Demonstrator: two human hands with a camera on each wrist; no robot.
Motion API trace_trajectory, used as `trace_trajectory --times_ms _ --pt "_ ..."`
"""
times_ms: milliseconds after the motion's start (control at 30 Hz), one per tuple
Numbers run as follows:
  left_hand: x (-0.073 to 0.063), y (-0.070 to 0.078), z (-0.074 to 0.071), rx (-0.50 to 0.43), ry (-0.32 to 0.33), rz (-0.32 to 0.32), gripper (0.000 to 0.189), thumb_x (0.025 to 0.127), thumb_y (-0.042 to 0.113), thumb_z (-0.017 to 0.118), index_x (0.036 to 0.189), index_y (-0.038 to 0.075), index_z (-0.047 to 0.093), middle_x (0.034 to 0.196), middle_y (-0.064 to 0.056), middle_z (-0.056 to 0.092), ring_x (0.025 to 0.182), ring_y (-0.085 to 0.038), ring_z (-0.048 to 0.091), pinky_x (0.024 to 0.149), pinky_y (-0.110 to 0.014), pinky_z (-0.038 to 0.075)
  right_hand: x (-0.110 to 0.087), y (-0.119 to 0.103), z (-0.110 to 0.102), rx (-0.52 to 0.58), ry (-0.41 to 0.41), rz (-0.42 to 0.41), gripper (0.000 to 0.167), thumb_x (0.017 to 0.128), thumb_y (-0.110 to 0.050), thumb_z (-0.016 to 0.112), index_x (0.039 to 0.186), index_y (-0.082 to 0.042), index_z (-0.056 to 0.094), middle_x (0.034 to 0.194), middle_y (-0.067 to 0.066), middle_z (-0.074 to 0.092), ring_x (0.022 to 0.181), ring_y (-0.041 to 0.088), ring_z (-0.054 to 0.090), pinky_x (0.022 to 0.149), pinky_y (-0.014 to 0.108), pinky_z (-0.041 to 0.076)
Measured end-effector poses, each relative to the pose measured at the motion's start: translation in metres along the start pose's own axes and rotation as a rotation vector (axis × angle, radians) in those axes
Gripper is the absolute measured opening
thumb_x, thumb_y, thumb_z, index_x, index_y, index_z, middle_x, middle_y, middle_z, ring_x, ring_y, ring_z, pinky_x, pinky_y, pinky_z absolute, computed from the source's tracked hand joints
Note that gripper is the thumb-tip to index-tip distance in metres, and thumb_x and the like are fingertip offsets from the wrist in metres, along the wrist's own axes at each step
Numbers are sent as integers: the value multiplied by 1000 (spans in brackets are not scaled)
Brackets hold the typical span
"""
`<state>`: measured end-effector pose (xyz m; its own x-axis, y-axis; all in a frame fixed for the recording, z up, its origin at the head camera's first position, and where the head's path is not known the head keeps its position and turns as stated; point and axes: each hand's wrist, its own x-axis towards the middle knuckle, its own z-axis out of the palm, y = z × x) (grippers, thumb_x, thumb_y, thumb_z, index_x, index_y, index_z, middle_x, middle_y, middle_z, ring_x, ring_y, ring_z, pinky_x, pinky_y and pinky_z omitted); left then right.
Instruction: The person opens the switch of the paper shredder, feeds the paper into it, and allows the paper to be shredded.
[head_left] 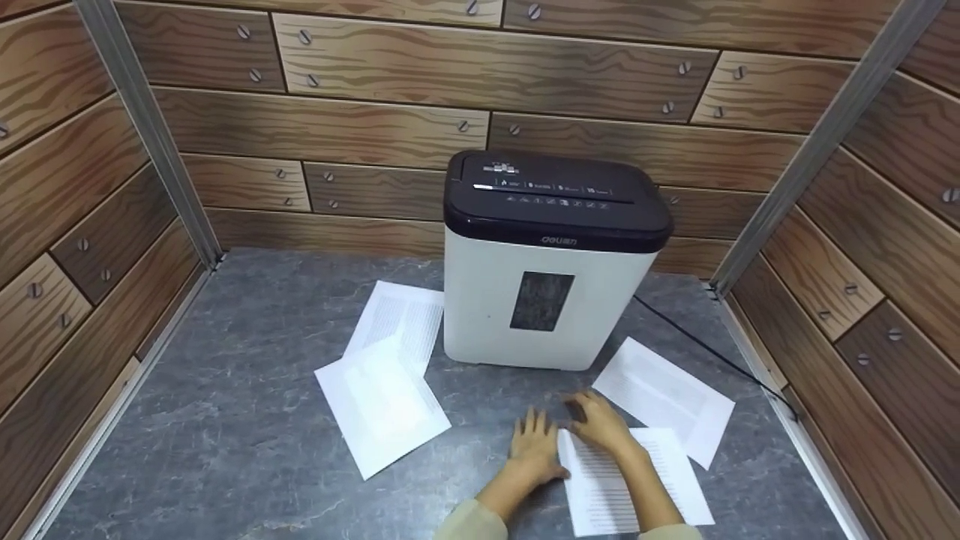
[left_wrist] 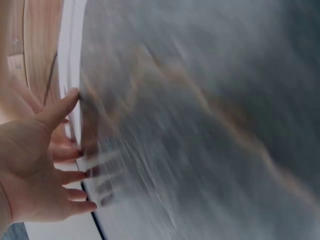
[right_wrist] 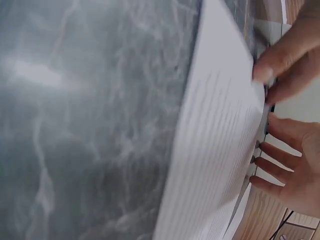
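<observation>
Lying near right on the tabletop (head_left: 247, 435), the printed sheet (head_left: 602, 489) has lines running left to right, long axis hard to judge; the left hand (head_left: 535, 450) spreads at its left edge, the right hand (head_left: 602, 424), fingers parted, at its far-left corner.

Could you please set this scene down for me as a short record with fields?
Machine: white shredder with dark lid and front window
Nearest paper: printed page in front of the shredder
Left hand: fingers spread, thumb at the page's left edge
Right hand: at the page's far edge; contact unclear
Left of shredder: two overlapping sheets
Right of shredder: another sheet, black cord
Surface: gray marbled tabletop
</observation>
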<state>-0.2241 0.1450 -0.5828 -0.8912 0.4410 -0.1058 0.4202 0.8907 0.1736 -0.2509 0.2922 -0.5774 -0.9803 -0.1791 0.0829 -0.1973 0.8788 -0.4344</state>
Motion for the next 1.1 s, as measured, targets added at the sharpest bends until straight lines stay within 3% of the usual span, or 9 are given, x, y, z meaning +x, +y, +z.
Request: trace_trajectory --times_ms 167,333,533,733,833,967,1100 --pt "7 -30 -9 -45 22 -71 75 69 43 76 130 9 50 139 -14 38 132 -32 25 104 -43 27 1 -2 1 5 -24 14 53 68 -11 77 118 -3 58 116 21 53 110 43 47 89 57 39" --pt "11 -49 -14 -60 98 -179 55 77 26 71 124 4 54 133 -17 43 127 -34 33 100 -43 34 6 -7 9 -21 -10 -12 58 68 -15 77 120 -3 56 116 21 53 109 43 47 87 58 38" --pt "11 -52 -10 -181 250 -182 40 77 13 67 113 -3 58 117 -20 51 112 -34 45 88 -44 42 13 -13 19 -25 30 -49 53 70 -15 76 118 -1 57 114 19 54 108 42 47 85 57 39" --pt "15 -53 -15 -584 341 -207 38 74 6 70 110 0 59 104 -17 61 98 -35 55 79 -48 45 17 -17 22 -18 49 -68 54 70 -14 75 119 -1 56 113 19 55 108 43 47 85 59 38" --pt "15 -54 -15 -722 387 -221 40 71 -6 64 109 5 61 97 -12 65 90 -32 61 71 -43 49 17 -18 23 -23 49 -64 58 70 -16 76 121 -1 54 115 19 55 109 43 47 86 59 38" --pt "15 -53 -12 -750 459 -212 49 68 -15 55 109 10 62 94 -4 68 87 -25 63 66 -39 49 17 -17 24 2 68 -61 62 71 -16 76 125 1 50 117 20 54 108 44 47 86 59 38" --pt "15 -53 -15 -756 566 -189 51 68 -16 57 110 13 63 93 -2 68 85 -24 64 65 -40 50 16 -15 21 92 136 -52 61 73 -9 74 127 2 47 119 23 54 108 44 48 88 56 38"
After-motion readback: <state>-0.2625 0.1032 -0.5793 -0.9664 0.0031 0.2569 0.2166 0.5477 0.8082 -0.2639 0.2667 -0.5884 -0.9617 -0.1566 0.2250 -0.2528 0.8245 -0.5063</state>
